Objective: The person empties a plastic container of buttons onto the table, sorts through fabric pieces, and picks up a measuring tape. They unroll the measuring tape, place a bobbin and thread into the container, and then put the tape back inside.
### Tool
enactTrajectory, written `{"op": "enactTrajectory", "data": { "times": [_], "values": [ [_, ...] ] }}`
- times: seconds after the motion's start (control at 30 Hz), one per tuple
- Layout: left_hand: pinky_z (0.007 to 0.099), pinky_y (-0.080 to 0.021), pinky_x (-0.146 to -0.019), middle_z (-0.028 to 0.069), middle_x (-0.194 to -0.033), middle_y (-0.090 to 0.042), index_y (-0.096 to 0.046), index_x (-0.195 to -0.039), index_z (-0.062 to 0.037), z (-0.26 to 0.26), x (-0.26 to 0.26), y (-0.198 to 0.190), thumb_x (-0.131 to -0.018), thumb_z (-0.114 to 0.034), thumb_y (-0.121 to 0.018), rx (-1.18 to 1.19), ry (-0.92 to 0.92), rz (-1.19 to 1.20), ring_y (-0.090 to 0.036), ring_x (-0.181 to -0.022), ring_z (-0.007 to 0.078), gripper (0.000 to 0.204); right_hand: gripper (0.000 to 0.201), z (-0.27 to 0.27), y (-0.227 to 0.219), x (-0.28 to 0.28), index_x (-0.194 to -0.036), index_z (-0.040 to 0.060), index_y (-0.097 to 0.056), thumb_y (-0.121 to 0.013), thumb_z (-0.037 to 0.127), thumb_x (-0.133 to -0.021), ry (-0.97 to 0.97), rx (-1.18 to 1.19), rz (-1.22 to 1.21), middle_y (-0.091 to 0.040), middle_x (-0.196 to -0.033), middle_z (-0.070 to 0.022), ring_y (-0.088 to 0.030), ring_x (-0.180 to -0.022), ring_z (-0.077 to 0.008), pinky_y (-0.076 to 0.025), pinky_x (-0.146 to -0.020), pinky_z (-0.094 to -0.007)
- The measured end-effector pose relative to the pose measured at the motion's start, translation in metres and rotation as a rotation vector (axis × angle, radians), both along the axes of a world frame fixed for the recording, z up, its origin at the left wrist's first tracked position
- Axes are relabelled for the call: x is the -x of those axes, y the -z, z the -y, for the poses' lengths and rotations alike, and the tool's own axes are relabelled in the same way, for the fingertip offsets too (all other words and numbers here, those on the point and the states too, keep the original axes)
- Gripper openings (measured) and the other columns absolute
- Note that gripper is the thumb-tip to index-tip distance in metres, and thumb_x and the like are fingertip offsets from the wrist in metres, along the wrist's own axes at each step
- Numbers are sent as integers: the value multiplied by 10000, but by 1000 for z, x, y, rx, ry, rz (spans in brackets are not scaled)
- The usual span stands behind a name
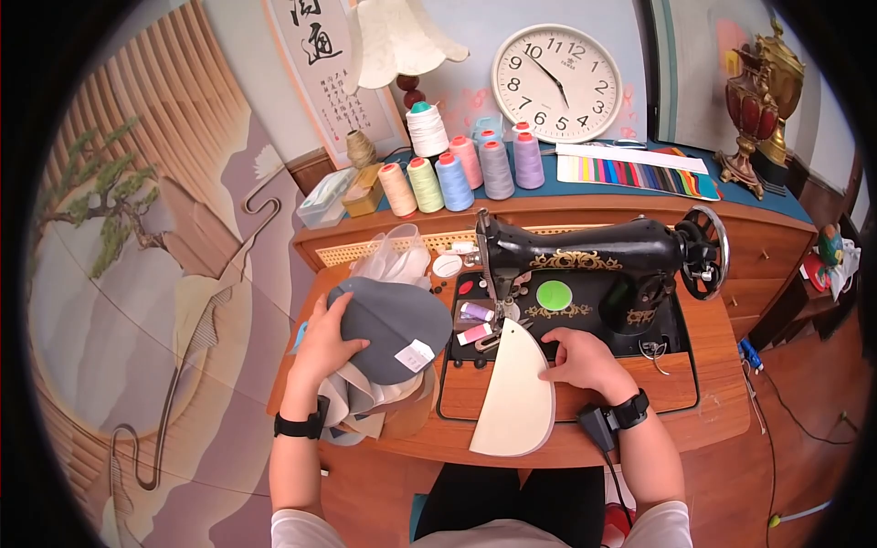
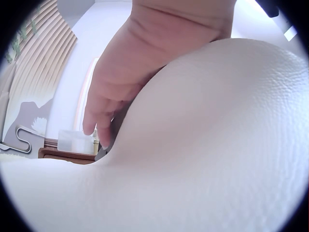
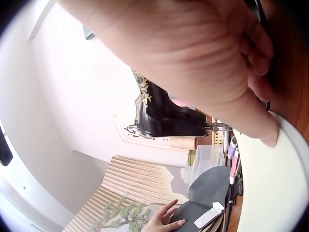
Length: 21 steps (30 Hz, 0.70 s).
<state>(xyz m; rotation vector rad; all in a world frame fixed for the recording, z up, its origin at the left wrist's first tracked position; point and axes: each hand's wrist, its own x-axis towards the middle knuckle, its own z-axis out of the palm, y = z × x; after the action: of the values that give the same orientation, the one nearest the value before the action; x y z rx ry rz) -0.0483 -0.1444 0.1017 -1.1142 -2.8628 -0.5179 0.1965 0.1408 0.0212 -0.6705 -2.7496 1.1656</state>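
My left hand (image 1: 322,342) holds a dark grey, rounded leather-like piece (image 1: 402,315) at its left edge, thumb lying over its face. A white paper label (image 1: 415,355) sits on that piece. Below it are several loosely folded pale pieces (image 1: 361,397); a white grained sheet (image 2: 217,125) fills much of the left wrist view. My right hand (image 1: 585,361) pinches the curved right edge of a cream half-round piece (image 1: 513,393), thumb on top. That piece's pointed, holed tip reaches the needle area of the black sewing machine (image 1: 585,242).
Small thread spools (image 1: 475,332) and dark buttons lie left of the cream piece. A green disc (image 1: 554,295) rests on the machine bed. Behind, a shelf bears large thread cones (image 1: 498,169), a colour swatch card (image 1: 630,173) and a clock (image 1: 557,82). A cable hangs from the right wrist.
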Motion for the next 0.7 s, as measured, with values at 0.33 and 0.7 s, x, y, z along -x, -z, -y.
{"op": "enactTrajectory", "data": {
  "times": [0.33, 0.7],
  "values": [
    [631, -167, -1073, 2, -784, -549, -608, -1095, -156, -13, -4, -4, -703, -49, -732, -61, -222, -120, -595, -859, 213, 425, 357, 0, -1, 2, -950, 74, -681, -739, 186, -616, -14, 24, 91, -662, -771, -66, -654, -764, -232, -508, -690, -325],
    [187, -402, -740, 21, -989, -528, -534, -1069, -52, -4, 16, -15, -864, 90, -513, -1034, 108, 103, -508, -866, 63, 251, 406, 1, 1, 1, -1006, 87, -653, -720, 176, -616, 9, -7, 21, -653, -749, -52, -650, -745, -223, -496, -675, -324]
  ]
}}
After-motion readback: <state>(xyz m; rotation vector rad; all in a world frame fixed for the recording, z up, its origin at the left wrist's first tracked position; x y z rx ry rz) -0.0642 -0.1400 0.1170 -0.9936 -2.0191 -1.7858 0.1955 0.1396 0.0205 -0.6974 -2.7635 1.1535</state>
